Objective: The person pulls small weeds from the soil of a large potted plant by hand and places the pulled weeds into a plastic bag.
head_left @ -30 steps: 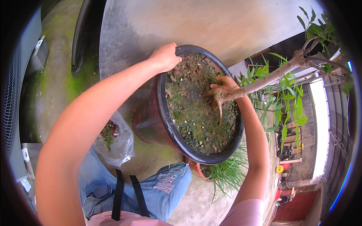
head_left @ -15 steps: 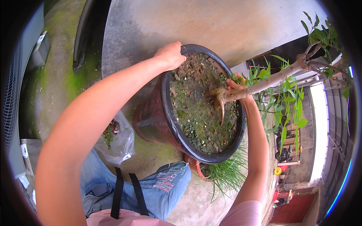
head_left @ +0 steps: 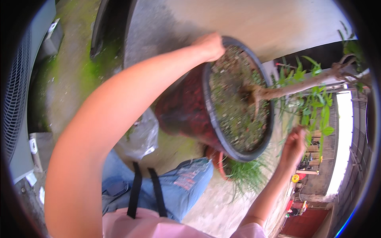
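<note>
My left hand is closed over the rim of a large dark red and black plant pot. The pot leans toward the right, its mossy soil facing me. A bare, thick-rooted tree trunk rises from that soil and slants off to the right, with leaves at its top. Away from the pot, to its right, my right hand is raised with its fingers curled together. Motion blurs it, and whatever it may hold is too small to make out.
A clear plastic bag with plant bits lies left of the pot. Below the pot stands an orange pot with grassy leaves. Leafy stems grow behind my right hand. A grilled metal unit borders the far left.
My right hand has left the soil beside the trunk and moved right and down, clear of the pot. My left hand stays on the rim. The whole view has shifted.
</note>
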The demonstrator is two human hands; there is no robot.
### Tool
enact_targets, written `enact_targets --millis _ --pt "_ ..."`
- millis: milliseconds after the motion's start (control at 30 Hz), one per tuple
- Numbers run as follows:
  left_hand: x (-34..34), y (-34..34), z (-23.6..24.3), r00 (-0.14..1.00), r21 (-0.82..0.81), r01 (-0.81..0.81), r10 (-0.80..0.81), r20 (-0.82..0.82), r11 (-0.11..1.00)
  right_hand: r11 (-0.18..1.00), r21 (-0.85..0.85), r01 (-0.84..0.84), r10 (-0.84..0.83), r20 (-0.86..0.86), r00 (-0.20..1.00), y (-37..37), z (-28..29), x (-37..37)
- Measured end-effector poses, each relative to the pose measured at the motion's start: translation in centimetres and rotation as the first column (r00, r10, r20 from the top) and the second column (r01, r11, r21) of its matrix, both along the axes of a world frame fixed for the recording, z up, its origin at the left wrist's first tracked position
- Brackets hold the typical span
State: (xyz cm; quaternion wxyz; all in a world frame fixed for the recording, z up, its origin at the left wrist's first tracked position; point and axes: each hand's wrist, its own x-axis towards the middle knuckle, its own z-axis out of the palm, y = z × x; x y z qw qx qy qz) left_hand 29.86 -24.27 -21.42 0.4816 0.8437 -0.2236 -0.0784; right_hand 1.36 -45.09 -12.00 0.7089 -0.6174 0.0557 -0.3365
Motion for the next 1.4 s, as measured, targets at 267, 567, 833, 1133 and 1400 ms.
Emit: enact_targets --millis 267,567,833,1133,1400 --pt "0.9 -1.6 0.0 0.995 0.093 -0.024 0.015 0.095 0.995 0.477 -0.844 -0.246 0.104 -0.224 0.969 22.8 -18.1 -0.4" --pt "1.8 -1.1 -1.9 0.983 0.017 0.028 -0.031 0.181 0.999 0.663 -0.667 -0.341 -0.067 -0.506 0.86 27.5 -29.5 5.2" --pt "3.0 -2.0 -3.1 0.994 -0.065 0.103 -0.106 -0.042 0.993 0.435 -0.565 -0.701 0.118 -0.736 0.667 27.5 -24.0 3.8" --pt "1.0 -0.6 -1.1 0.998 0.039 0.048 -0.046 -0.033 0.998 0.48 -0.812 0.332 -0.677 -0.101 0.729 8.6 -0.8 0.7" --pt "0.4 0.0 -0.8 0.995 -0.007 0.09 -0.09 -0.048 0.996 0.898 -0.33 -0.292 -0.005 -0.67 0.742 -5.6 -1.1 11.6"
